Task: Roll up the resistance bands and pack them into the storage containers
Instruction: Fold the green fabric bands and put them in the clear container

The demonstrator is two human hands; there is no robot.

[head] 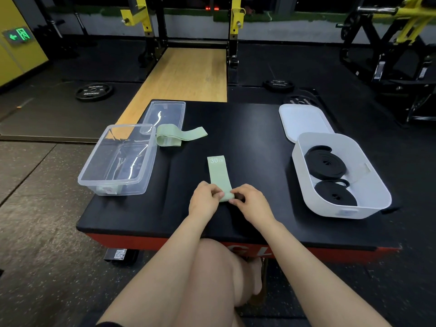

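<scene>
A pale green band marked "30 LB" [218,172] lies flat on the black padded platform [254,138], stretching away from me. Its near end is curled into a small roll. My left hand [204,198] and my right hand [250,201] pinch that rolled end from either side. A second green band [175,136] lies loosely folded beside the clear plastic container [94,175], which holds no bands. The white container [377,187] at the right holds two coiled black bands [326,164].
A clear lid [175,107] lies behind the clear container and a white lid [304,120] behind the white one. Weight plates [94,91] rest on the dark gym floor, with a rack and a wooden platform [186,74] beyond. My knees sit below the platform's front edge.
</scene>
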